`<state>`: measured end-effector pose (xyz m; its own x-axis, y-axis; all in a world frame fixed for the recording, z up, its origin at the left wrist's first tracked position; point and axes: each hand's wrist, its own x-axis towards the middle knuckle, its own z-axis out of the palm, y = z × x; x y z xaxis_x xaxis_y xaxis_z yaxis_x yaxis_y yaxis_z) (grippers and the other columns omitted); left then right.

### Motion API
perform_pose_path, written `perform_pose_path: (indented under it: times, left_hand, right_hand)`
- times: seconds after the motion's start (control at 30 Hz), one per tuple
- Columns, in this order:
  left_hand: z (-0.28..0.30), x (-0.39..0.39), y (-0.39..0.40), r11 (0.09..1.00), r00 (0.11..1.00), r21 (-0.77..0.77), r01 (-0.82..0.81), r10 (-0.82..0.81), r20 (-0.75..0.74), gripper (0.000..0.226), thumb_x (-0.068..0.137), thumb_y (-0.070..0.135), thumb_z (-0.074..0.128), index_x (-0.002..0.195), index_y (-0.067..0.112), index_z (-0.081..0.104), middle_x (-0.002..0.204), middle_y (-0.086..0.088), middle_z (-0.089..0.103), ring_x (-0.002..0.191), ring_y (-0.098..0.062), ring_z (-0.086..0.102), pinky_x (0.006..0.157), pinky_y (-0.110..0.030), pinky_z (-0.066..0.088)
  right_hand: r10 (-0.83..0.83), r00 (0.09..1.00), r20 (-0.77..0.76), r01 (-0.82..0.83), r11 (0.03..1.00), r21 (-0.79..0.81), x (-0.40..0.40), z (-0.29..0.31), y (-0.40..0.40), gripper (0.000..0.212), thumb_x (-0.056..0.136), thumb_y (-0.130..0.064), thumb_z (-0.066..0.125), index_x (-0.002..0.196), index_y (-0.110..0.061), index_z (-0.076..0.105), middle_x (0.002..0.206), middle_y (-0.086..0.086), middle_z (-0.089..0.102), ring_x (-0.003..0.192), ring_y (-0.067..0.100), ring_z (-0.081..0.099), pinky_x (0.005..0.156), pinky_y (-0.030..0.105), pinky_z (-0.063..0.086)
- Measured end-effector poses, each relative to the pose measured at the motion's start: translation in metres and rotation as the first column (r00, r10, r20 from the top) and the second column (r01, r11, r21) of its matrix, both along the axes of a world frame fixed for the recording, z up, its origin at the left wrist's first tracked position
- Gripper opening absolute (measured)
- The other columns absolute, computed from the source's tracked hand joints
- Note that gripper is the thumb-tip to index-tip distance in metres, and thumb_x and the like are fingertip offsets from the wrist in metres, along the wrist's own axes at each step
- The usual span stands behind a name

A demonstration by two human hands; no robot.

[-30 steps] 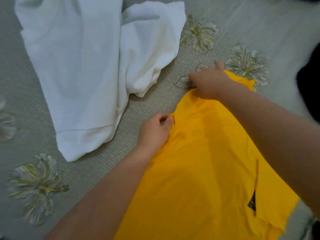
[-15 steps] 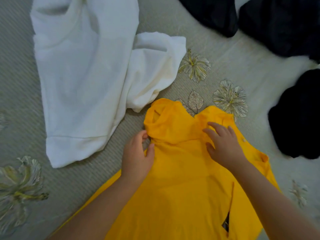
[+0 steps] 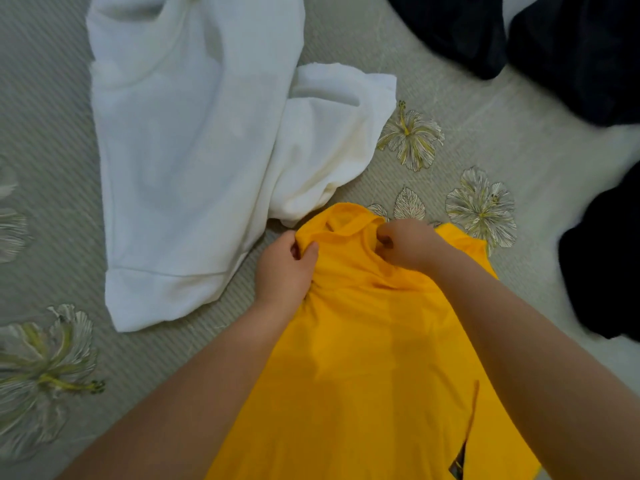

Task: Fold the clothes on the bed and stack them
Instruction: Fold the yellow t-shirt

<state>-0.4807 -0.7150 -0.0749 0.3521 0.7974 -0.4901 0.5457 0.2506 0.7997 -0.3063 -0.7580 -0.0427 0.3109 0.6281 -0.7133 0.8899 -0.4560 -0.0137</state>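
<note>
Bed (image 3: 52, 98): grey-green ribbed cover with printed pale flowers, fills the whole head view and carries everything below.

White garment (image 3: 187, 161): largest item, lies spread on the bed upper left, hem toward the viewer, one side bunched up at its right edge. Unfolded.

Yellow garment (image 3: 363, 358): lies lengthwise in the centre, running from the lower edge of the view up to its far end, which is gathered and lifted into a small hump. That far end sits just beside the bunched edge of the white garment; contact cannot be told. A slit with a dark tag shows near the lower right.

Dark garments (image 3: 571, 46): heaped at upper right, another dark piece (image 3: 602, 265) at the right edge, both well apart from the yellow one.

Left hand (image 3: 285, 268): fingers curled, thumb and fingers pinching a fold of yellow cloth at the left of the hump.

Right hand (image 3: 407, 244): fingers curled into the cloth, gripping the right of the same hump. Both hands close together.
</note>
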Motion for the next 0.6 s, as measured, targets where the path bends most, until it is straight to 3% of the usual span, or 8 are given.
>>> perform_pose_path:
  times: [0.07, 0.13, 0.2, 0.23, 0.3, 0.4, 0.5, 0.6]
  left_hand:
    - [0.000, -0.004, 0.001, 0.999, 0.999, 0.035, -0.017, 0.016, 0.028, 0.035, 0.087, 0.018, 0.058, 0.059, 0.025, 0.038, 0.059, 0.010, 0.043, 0.055, 0.000, 0.039, 0.046, -0.012, 0.031]
    - [0.001, -0.008, 0.001, 0.996, 0.995, 0.060, -0.062, 0.057, 0.078, 0.032, 0.087, 0.018, 0.059, 0.061, 0.025, 0.041, 0.059, 0.009, 0.044, 0.053, 0.000, 0.044, 0.047, -0.012, 0.031]
    - [0.003, -0.011, 0.000, 0.991, 0.985, 0.094, -0.094, 0.079, 0.155, 0.028, 0.086, 0.016, 0.059, 0.065, 0.026, 0.045, 0.062, 0.009, 0.048, 0.056, 0.002, 0.048, 0.050, -0.009, 0.034]
    - [0.005, -0.012, -0.001, 0.988, 0.978, 0.114, -0.101, 0.078, 0.192, 0.025, 0.086, 0.015, 0.060, 0.068, 0.026, 0.047, 0.065, 0.009, 0.049, 0.058, 0.001, 0.048, 0.052, -0.008, 0.035]
    - [0.006, -0.013, -0.004, 0.979, 0.974, 0.186, -0.088, 0.046, 0.221, 0.020, 0.086, 0.013, 0.061, 0.073, 0.023, 0.050, 0.069, 0.010, 0.048, 0.062, -0.001, 0.046, 0.055, -0.008, 0.036]
    - [0.003, -0.015, -0.013, 0.946, 0.981, 0.324, 0.024, -0.084, 0.172, 0.011, 0.080, 0.002, 0.065, 0.077, 0.008, 0.057, 0.072, 0.014, 0.040, 0.065, 0.000, 0.041, 0.059, -0.011, 0.033]
    - [0.001, -0.018, -0.026, 0.942, 0.975, 0.308, 0.132, -0.180, 0.133, 0.006, 0.079, 0.000, 0.066, 0.080, -0.003, 0.061, 0.073, 0.013, 0.042, 0.065, -0.007, 0.041, 0.058, -0.014, 0.029]
    - [0.011, -0.013, -0.032, 0.831, 0.934, 0.505, 0.232, -0.336, 0.124, 0.014, 0.075, 0.008, 0.060, 0.080, -0.005, 0.063, 0.077, -0.009, 0.059, 0.073, -0.014, 0.045, 0.066, -0.022, 0.032]
  right_hand:
    - [-0.119, 0.992, -0.048, 0.127, 0.971, 0.202, 0.010, 0.007, 0.008, 0.012, 0.090, -0.009, 0.049, 0.084, -0.009, 0.059, 0.090, 0.013, 0.057, 0.089, 0.026, 0.052, 0.069, 0.028, 0.036]
    - [-0.310, 0.939, -0.146, 0.340, 0.794, 0.504, 0.020, 0.020, 0.018, 0.014, 0.089, -0.006, 0.052, 0.100, -0.001, 0.060, 0.092, 0.011, 0.058, 0.090, 0.025, 0.052, 0.073, 0.027, 0.037]
    - [-0.359, 0.858, -0.367, 0.513, 0.576, 0.637, 0.024, 0.037, 0.021, 0.009, 0.087, -0.001, 0.054, 0.092, -0.007, 0.058, 0.083, -0.001, 0.055, 0.087, 0.018, 0.050, 0.071, 0.023, 0.039]
    - [-0.317, 0.844, -0.432, 0.535, 0.531, 0.657, 0.025, 0.043, 0.019, 0.014, 0.085, 0.002, 0.055, 0.087, -0.012, 0.055, 0.080, -0.007, 0.054, 0.086, 0.015, 0.051, 0.075, 0.024, 0.041]
    - [-0.264, 0.840, -0.475, 0.535, 0.552, 0.640, 0.021, 0.049, 0.006, 0.031, 0.081, 0.010, 0.054, 0.074, -0.020, 0.048, 0.082, -0.013, 0.055, 0.083, 0.009, 0.053, 0.078, 0.021, 0.042]
    - [-0.317, 0.826, -0.466, 0.548, 0.646, 0.532, 0.016, 0.036, -0.029, 0.045, 0.077, 0.019, 0.050, 0.064, -0.024, 0.043, 0.089, 0.002, 0.060, 0.085, 0.008, 0.053, 0.069, 0.006, 0.038]
    - [-0.411, 0.810, -0.418, 0.572, 0.708, 0.414, 0.015, 0.014, -0.064, 0.046, 0.075, 0.021, 0.047, 0.062, -0.022, 0.042, 0.091, 0.008, 0.059, 0.089, 0.014, 0.051, 0.066, 0.013, 0.034]
    - [-0.503, 0.725, -0.470, 0.685, 0.593, 0.423, 0.015, 0.007, -0.081, 0.048, 0.074, 0.024, 0.042, 0.060, -0.021, 0.042, 0.090, 0.004, 0.057, 0.092, 0.015, 0.051, 0.081, 0.018, 0.040]
